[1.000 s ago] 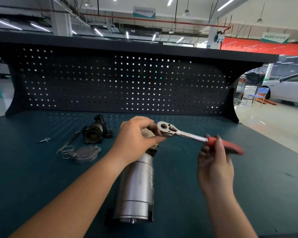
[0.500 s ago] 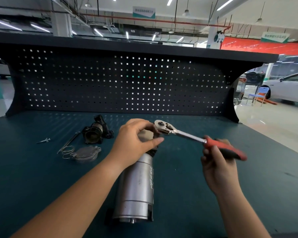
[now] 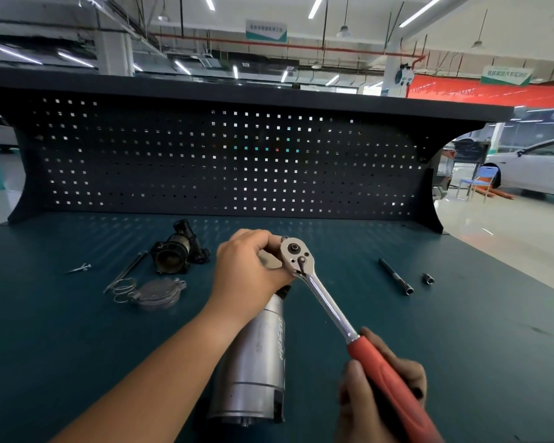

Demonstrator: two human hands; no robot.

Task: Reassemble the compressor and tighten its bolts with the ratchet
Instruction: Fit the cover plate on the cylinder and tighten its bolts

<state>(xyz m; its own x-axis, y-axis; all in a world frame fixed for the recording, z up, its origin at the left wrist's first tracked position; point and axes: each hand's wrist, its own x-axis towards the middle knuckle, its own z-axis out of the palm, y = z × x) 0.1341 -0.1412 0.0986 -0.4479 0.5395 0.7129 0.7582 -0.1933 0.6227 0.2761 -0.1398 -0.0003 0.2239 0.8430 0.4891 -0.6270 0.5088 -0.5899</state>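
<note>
A silver cylindrical compressor body lies lengthwise on the dark green bench, its far end hidden under my left hand, which grips that end with curled fingers. A ratchet with a chrome shaft and a red handle has its head at the compressor's far end, right beside my left fingers. My right hand grips the red handle near the lower right. What the ratchet head sits on is hidden.
Left of the compressor lie a black housing part, a round metal cover with a wire spring, a long thin rod and a small pin. An extension bar and a small socket lie to the right. A pegboard backs the bench.
The ratchet handle has swung from pointing right toward me, with my right hand following it down. My left hand has stayed on the compressor's far end.
</note>
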